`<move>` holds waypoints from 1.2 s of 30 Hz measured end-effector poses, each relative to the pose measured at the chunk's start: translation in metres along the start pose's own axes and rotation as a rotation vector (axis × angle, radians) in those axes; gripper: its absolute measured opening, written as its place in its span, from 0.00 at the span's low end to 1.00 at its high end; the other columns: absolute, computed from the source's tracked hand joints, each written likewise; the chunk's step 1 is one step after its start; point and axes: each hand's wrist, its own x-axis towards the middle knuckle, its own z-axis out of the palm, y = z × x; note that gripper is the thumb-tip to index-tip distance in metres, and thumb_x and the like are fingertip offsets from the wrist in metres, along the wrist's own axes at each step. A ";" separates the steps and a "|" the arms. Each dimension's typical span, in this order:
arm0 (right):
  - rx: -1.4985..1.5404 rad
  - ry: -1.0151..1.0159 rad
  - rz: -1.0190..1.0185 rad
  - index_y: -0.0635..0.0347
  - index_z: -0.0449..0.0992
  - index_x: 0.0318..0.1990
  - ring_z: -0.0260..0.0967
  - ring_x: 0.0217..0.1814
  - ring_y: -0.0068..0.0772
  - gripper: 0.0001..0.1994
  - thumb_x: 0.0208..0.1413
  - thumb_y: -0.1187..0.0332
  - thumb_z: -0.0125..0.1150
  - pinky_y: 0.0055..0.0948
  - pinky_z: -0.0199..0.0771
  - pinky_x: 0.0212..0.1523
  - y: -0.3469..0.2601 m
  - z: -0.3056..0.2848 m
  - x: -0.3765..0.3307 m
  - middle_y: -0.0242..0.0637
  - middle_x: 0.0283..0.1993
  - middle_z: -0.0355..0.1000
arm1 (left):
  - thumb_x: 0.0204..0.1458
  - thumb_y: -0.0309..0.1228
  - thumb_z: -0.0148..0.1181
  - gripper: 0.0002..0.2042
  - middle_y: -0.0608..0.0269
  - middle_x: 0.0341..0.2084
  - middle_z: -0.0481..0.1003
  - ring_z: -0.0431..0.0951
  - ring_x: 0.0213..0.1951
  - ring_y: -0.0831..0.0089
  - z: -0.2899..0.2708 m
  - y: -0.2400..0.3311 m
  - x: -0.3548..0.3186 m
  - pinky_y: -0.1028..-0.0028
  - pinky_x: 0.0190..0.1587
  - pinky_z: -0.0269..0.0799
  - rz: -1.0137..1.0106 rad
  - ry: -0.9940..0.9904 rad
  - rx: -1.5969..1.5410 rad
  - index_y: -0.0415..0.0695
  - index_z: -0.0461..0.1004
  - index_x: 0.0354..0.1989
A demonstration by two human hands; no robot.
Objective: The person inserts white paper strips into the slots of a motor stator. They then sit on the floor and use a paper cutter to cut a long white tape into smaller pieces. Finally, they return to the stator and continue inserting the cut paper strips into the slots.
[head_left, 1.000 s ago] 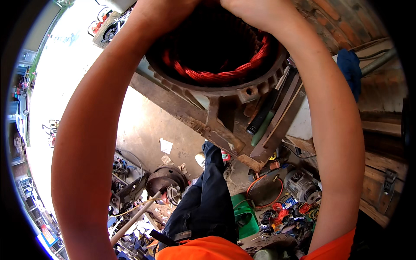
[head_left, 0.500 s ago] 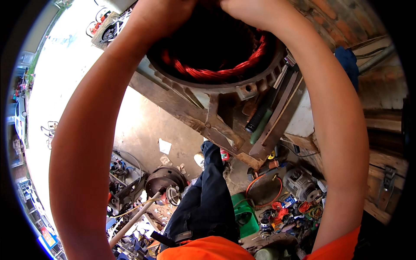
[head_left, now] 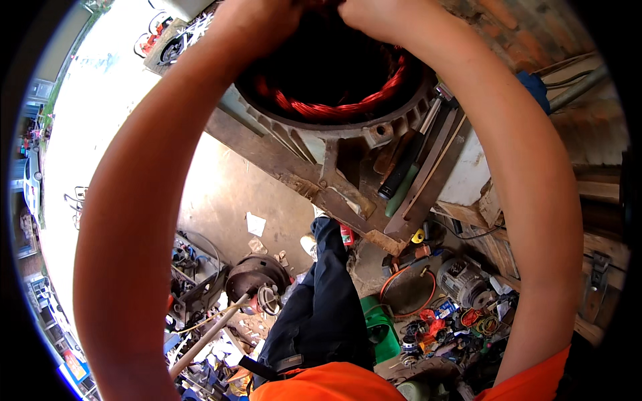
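On my feed, the left hand (head_left: 264,23) and right hand (head_left: 381,19) are over the far side of a motor stator housing (head_left: 321,131) set on a wooden bench (head_left: 261,155); their fingertips are lost in shadow, so I cannot tell whether they spread or pinch. Red wire winding (head_left: 338,111) curves inside the housing's near rim; a green-handled tool (head_left: 402,194) lies just right of it.
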 end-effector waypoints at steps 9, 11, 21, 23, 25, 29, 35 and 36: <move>0.416 0.241 0.123 0.62 0.81 0.34 0.75 0.38 0.49 0.10 0.43 0.74 0.57 0.38 0.75 0.42 0.013 0.006 -0.026 0.50 0.33 0.77 | 0.57 0.33 0.51 0.12 0.50 0.29 0.79 0.81 0.33 0.61 -0.012 0.021 -0.007 0.67 0.41 0.73 -0.280 0.158 -0.243 0.45 0.79 0.44; 0.295 0.307 0.053 0.62 0.80 0.33 0.75 0.39 0.49 0.10 0.42 0.75 0.57 0.39 0.75 0.43 0.012 0.011 -0.026 0.49 0.33 0.76 | 0.57 0.32 0.50 0.13 0.52 0.28 0.79 0.80 0.32 0.64 -0.012 0.018 -0.009 0.69 0.41 0.73 -0.278 0.180 -0.237 0.45 0.79 0.44; 0.222 0.395 -0.036 0.64 0.79 0.28 0.73 0.39 0.51 0.07 0.41 0.77 0.55 0.40 0.74 0.44 0.024 0.021 -0.025 0.51 0.34 0.74 | 0.51 0.27 0.47 0.15 0.55 0.32 0.80 0.80 0.34 0.71 -0.019 0.024 -0.006 0.72 0.44 0.72 -0.403 0.009 -0.278 0.44 0.79 0.44; 0.220 0.392 -0.056 0.65 0.79 0.27 0.73 0.39 0.51 0.07 0.40 0.76 0.55 0.40 0.74 0.44 0.022 0.020 -0.024 0.51 0.34 0.74 | 0.51 0.26 0.47 0.16 0.55 0.33 0.80 0.80 0.36 0.70 -0.019 0.019 -0.007 0.72 0.46 0.71 -0.320 0.022 -0.293 0.43 0.79 0.44; 0.218 0.387 -0.077 0.65 0.79 0.27 0.73 0.39 0.51 0.07 0.40 0.76 0.55 0.40 0.74 0.44 0.021 0.020 -0.024 0.51 0.34 0.74 | 0.50 0.26 0.47 0.16 0.54 0.33 0.80 0.80 0.37 0.69 -0.015 0.014 -0.008 0.72 0.47 0.71 -0.209 0.058 -0.299 0.42 0.79 0.43; 0.251 0.355 -0.062 0.65 0.79 0.26 0.73 0.39 0.52 0.07 0.40 0.76 0.55 0.40 0.74 0.45 0.017 0.018 -0.025 0.51 0.34 0.74 | 0.50 0.25 0.47 0.16 0.53 0.35 0.80 0.80 0.40 0.66 -0.012 0.012 -0.008 0.71 0.50 0.71 -0.206 0.029 -0.285 0.41 0.79 0.43; 0.208 0.393 -0.109 0.65 0.78 0.25 0.72 0.39 0.52 0.07 0.40 0.77 0.54 0.40 0.74 0.44 0.022 0.019 -0.025 0.51 0.33 0.73 | 0.48 0.25 0.46 0.16 0.52 0.34 0.80 0.80 0.40 0.65 -0.012 0.012 -0.004 0.70 0.50 0.71 -0.208 0.000 -0.266 0.40 0.79 0.42; 0.210 0.391 -0.115 0.65 0.78 0.25 0.72 0.39 0.52 0.06 0.40 0.77 0.54 0.40 0.74 0.44 0.022 0.019 -0.026 0.51 0.33 0.73 | 0.48 0.25 0.46 0.16 0.52 0.34 0.80 0.80 0.40 0.65 -0.011 0.012 -0.005 0.70 0.50 0.71 -0.208 -0.001 -0.267 0.40 0.79 0.42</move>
